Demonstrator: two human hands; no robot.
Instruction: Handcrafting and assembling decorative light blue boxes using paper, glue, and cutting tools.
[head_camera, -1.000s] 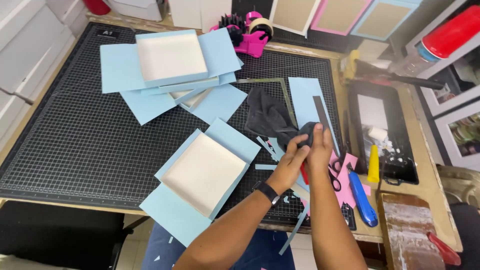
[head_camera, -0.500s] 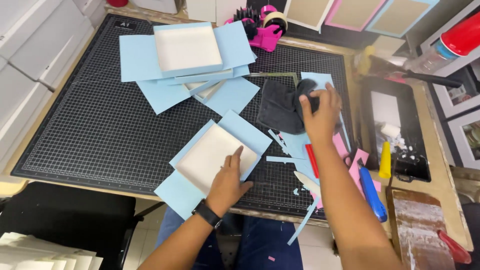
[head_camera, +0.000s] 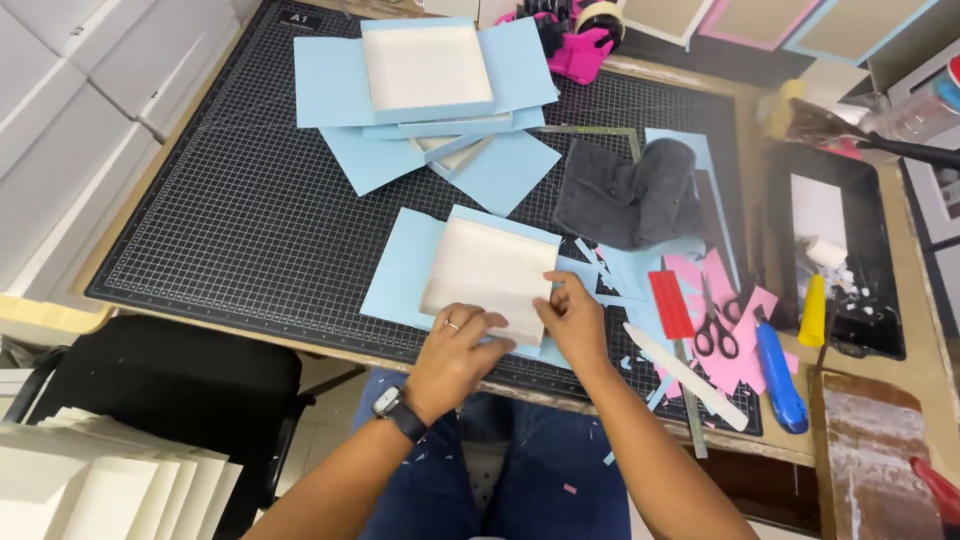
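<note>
Surface: black gridded cutting mat (head_camera: 230, 230) on a wooden bench, paper scraps along its right side.
Work piece: shallow white tray on light blue paper (head_camera: 487, 268) — lies flat at the mat's near edge, blue flaps spread out around it.
Left hand (head_camera: 455, 350): fingers bent, pressing down on the tray's near edge and the blue flap under it; not closed around anything.
Right hand (head_camera: 578, 318): fingertips pinch the near right corner of the tray, at the blue paper's edge.
Step, as judged: wrapping the near flap up against the tray wall.
Next move calls for: even pressure along the fold — corner held square, paper kept smooth.
Nearby: 2nd wrapped tray (head_camera: 425, 70) on a stack of blue sheets at the far side; grey cloth (head_camera: 628, 195); red-handled scissors (head_camera: 714, 332); white folding tool (head_camera: 685, 375); blue knife (head_camera: 780, 368).
</note>
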